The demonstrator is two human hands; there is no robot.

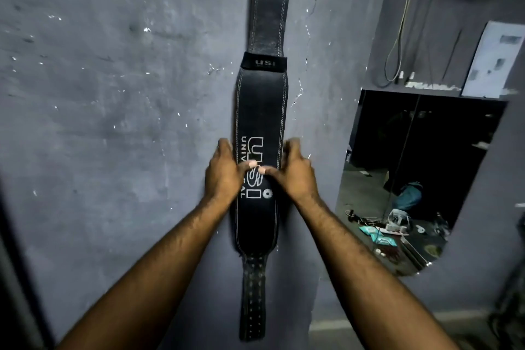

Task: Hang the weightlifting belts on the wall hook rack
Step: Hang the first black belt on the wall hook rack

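Plainly, the left hand [224, 172] gripped one edge of the black belt [260, 128] hanging flat against the grey wall [113, 122], and the right hand [295, 172] clasped the other; a tug from either could have unseated it. Its top ran out of frame, so the hook rack stayed unseen, and the mirror [420, 179] showed only dim clutter

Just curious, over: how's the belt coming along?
Both hands, left hand and right hand, gripping the belt edges. Belt hangs against wall. Nothing blocking.
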